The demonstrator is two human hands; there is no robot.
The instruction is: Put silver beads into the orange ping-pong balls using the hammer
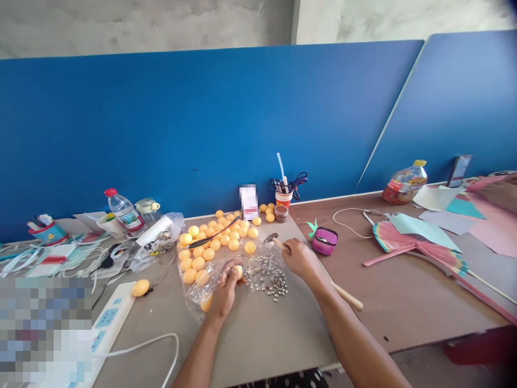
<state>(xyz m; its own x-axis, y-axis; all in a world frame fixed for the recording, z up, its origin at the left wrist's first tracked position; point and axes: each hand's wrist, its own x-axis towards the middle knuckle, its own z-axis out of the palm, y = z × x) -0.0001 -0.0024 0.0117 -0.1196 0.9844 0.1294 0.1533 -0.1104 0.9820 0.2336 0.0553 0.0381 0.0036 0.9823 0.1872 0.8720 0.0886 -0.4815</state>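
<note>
the hands are apart from each other. the right hand is closed around the wooden handle of a hammer, its head above the desk, near the silver beads. the left hand is closed on a small pale-yellow piece, exact form unclear, just beside the beads. orange balls and clear plastic film lie beyond and to the left of this hand.

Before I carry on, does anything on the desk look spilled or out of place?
Two things: one orange ball sits by the power strip, apart from the other balls; small metal beads lie scattered loose between the left hand and right hand, perhaps spilled.
</note>
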